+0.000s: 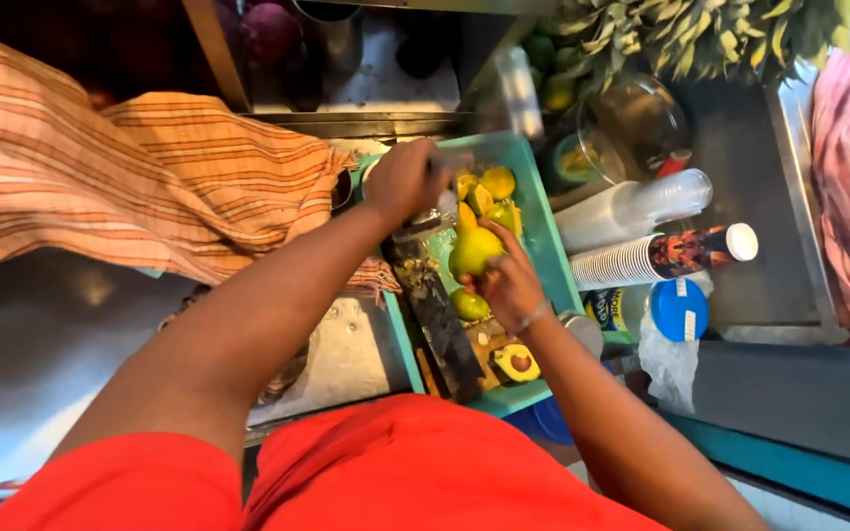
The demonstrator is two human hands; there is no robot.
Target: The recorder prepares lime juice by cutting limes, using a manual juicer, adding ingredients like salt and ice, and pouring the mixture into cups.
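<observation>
Yellow-green fruit (473, 250) upright, narrow end up, gripped by right hand (510, 285), left hand (403, 182) clenching blurred knife (450, 162)

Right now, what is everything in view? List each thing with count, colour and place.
Tray: one, teal, centre, holding fruit pieces.
Whole fruit: one, yellow-green, held over the tray.
Cut fruit pieces: several, yellow, tray's far end.
Halved avocado: one, green-brown, tray's near end.
Striped cloth: one, orange, left.
Stacked cups: two stacks, clear and white, right of the tray.
Round lid: one, blue, right.
Pineapple leaves: green, top right.
Left hand: grips a blurred tool; what it is cannot be told.
Right hand: holds the whole fruit.
</observation>
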